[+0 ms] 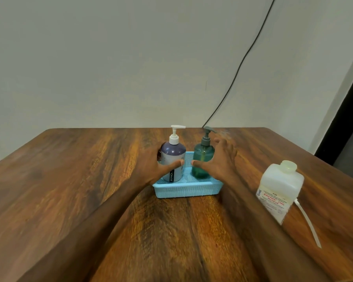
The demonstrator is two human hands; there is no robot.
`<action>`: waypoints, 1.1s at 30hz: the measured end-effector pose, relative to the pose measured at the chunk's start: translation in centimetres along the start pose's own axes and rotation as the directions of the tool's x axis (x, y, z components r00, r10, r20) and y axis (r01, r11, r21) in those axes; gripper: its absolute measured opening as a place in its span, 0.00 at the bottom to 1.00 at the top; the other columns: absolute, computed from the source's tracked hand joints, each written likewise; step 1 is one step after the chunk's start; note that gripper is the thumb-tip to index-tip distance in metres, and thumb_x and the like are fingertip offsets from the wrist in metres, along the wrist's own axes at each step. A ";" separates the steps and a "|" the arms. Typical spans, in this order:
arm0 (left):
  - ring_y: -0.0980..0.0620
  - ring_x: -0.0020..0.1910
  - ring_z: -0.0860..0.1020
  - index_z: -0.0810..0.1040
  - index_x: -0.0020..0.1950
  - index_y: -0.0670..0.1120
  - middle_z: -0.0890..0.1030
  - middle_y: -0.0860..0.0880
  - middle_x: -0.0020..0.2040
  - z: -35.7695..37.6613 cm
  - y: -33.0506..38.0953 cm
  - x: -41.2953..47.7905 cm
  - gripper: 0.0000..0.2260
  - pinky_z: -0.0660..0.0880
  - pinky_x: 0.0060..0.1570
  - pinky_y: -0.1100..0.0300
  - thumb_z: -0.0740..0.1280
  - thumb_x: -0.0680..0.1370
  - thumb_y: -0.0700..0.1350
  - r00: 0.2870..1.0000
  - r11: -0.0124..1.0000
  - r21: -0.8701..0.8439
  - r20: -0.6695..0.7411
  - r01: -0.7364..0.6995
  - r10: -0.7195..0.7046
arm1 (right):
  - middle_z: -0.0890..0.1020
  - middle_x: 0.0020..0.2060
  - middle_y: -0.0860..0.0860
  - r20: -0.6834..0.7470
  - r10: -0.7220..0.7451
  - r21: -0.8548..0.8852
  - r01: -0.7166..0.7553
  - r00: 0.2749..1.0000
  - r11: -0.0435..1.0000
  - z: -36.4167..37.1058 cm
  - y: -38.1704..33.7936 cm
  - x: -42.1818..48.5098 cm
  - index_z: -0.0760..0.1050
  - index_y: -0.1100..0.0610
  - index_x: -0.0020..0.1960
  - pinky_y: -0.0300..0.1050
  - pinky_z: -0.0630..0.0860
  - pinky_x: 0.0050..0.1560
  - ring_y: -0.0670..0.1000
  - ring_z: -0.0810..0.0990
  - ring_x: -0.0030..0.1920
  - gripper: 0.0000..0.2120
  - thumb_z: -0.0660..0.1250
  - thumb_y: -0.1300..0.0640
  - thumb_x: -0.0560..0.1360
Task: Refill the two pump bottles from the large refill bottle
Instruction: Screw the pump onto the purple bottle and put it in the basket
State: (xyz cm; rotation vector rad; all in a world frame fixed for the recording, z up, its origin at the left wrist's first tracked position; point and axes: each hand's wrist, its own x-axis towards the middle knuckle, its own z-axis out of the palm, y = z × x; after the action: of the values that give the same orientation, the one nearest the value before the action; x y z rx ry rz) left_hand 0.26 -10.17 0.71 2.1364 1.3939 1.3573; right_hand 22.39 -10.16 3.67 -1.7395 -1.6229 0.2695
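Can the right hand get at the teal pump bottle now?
Probably yes: the right hand is open close beside the teal pump bottle, with nothing between them.

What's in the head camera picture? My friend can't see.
The left hand grips a purple bottle and the open right hand reaches for a green bottle, both standing in a blue basket on a wooden table. A white refill bottle stands to the right.

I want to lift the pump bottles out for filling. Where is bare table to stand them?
Bare wood: left of the blue basket, and in front of it between the left forearm and right forearm. Crowded on the right: refill bottle and white strap.
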 end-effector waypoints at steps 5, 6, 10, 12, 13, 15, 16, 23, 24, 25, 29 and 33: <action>0.58 0.53 0.79 0.74 0.69 0.51 0.80 0.57 0.59 0.2 -0.2 0.1 0.33 0.76 0.49 0.68 0.77 0.69 0.64 1.000 1.000 -0.001 0.011 -0.007 0.007 | 0.74 0.70 0.54 0.170 -0.070 0.213 0.033 0.983 0.976 -1.4 -0.1 1.0 0.65 0.57 0.75 0.44 0.72 0.64 0.54 0.74 0.68 0.37 0.76 0.67 0.70; 0.58 0.53 0.79 0.74 0.69 0.51 0.80 0.56 0.59 0.2 -0.3 0.1 0.33 0.75 0.49 0.69 0.77 0.69 0.64 1.000 1.000 -0.001 0.013 -0.006 0.006 | 0.76 0.68 0.54 0.151 -0.071 0.209 0.039 0.986 0.977 -1.4 -0.1 1.1 0.67 0.57 0.73 0.44 0.73 0.63 0.54 0.75 0.67 0.37 0.77 0.68 0.69; 0.59 0.53 0.79 0.74 0.69 0.52 0.81 0.55 0.61 0.3 -0.6 0.2 0.32 0.74 0.49 0.70 0.76 0.70 0.64 1.000 1.000 0.003 0.014 -0.003 0.003 | 0.77 0.64 0.52 0.026 0.026 0.219 -0.031 0.999 0.975 -0.9 -0.3 0.6 0.68 0.56 0.70 0.49 0.76 0.62 0.52 0.76 0.62 0.42 0.84 0.54 0.62; 0.57 0.54 0.79 0.74 0.70 0.52 0.81 0.53 0.62 0.3 -0.7 0.2 0.33 0.76 0.51 0.66 0.76 0.70 0.65 1.000 1.000 0.001 0.019 -0.001 0.001 | 0.75 0.65 0.51 0.019 0.036 0.164 -0.038 0.999 0.986 -0.5 -0.4 0.3 0.65 0.52 0.69 0.53 0.74 0.64 0.53 0.75 0.64 0.47 0.84 0.42 0.58; 0.57 0.55 0.79 0.73 0.70 0.52 0.81 0.53 0.62 0.3 -0.7 0.2 0.34 0.77 0.52 0.64 0.76 0.69 0.65 1.000 1.000 0.002 0.024 -0.002 0.002 | 0.73 0.67 0.52 0.043 0.021 0.149 -0.027 0.999 0.989 -0.3 -0.2 0.3 0.63 0.51 0.70 0.55 0.74 0.65 0.54 0.73 0.66 0.50 0.82 0.37 0.55; 0.56 0.56 0.79 0.73 0.70 0.51 0.80 0.54 0.63 0.3 -0.7 0.3 0.35 0.78 0.53 0.62 0.76 0.69 0.66 0.999 1.000 0.004 0.038 -0.011 0.010 | 0.72 0.70 0.52 0.105 -0.009 0.158 -0.008 0.994 0.987 -0.4 -0.1 0.6 0.61 0.51 0.72 0.54 0.72 0.68 0.54 0.71 0.68 0.52 0.81 0.38 0.56; 0.56 0.57 0.78 0.72 0.70 0.52 0.80 0.54 0.63 0.3 -0.7 0.3 0.35 0.78 0.54 0.61 0.76 0.69 0.67 0.999 1.000 0.005 0.042 -0.017 0.017 | 0.72 0.70 0.52 0.140 -0.023 0.178 -0.002 0.990 0.984 -0.7 -0.1 0.7 0.62 0.53 0.73 0.50 0.71 0.67 0.52 0.72 0.67 0.48 0.82 0.45 0.61; 0.54 0.60 0.76 0.70 0.72 0.51 0.78 0.52 0.66 0.4 -0.8 0.4 0.35 0.77 0.59 0.55 0.76 0.70 0.63 0.999 0.999 0.027 0.029 -0.026 0.025 | 0.81 0.58 0.50 -0.024 -0.013 0.168 0.017 1.000 0.986 0.0 0.2 0.7 0.76 0.53 0.62 0.49 0.78 0.59 0.51 0.79 0.56 0.32 0.83 0.48 0.62; 0.55 0.60 0.76 0.70 0.72 0.51 0.78 0.52 0.66 0.4 -0.7 0.3 0.35 0.77 0.59 0.56 0.76 0.71 0.62 0.999 0.999 0.026 0.027 -0.030 0.029 | 0.80 0.58 0.50 -0.048 0.005 0.159 0.002 0.999 0.987 0.4 0.2 0.6 0.75 0.52 0.61 0.52 0.79 0.59 0.52 0.78 0.57 0.33 0.82 0.43 0.61; 0.56 0.60 0.76 0.70 0.73 0.51 0.78 0.52 0.66 0.4 -0.6 0.3 0.35 0.77 0.59 0.57 0.77 0.71 0.62 0.999 0.999 0.026 0.023 -0.034 0.033 | 0.79 0.58 0.50 -0.064 0.007 0.151 0.003 0.998 0.989 0.8 0.4 0.6 0.74 0.51 0.61 0.53 0.78 0.59 0.52 0.77 0.58 0.35 0.81 0.39 0.60; 0.55 0.61 0.76 0.70 0.73 0.48 0.78 0.50 0.67 0.3 -0.3 0.2 0.36 0.77 0.59 0.58 0.78 0.71 0.60 0.999 0.999 0.017 0.014 -0.038 0.038 | 0.78 0.62 0.51 -0.027 -0.040 0.174 0.044 0.999 0.984 0.4 0.2 0.6 0.72 0.53 0.66 0.51 0.76 0.61 0.52 0.76 0.61 0.33 0.79 0.44 0.67; 0.53 0.62 0.77 0.70 0.74 0.46 0.78 0.49 0.68 0.3 -0.1 0.1 0.38 0.77 0.58 0.58 0.79 0.70 0.58 0.999 0.999 0.027 -0.014 -0.047 0.047 | 0.82 0.60 0.52 -0.036 -0.071 0.176 0.077 0.997 0.981 0.0 0.5 0.6 0.75 0.56 0.67 0.42 0.76 0.55 0.49 0.79 0.56 0.29 0.80 0.54 0.68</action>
State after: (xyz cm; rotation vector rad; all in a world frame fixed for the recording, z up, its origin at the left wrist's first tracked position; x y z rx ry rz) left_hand 0.40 -9.95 0.56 2.1943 1.3830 1.3811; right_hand 22.83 -9.55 3.55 -1.5395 -1.5880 0.3400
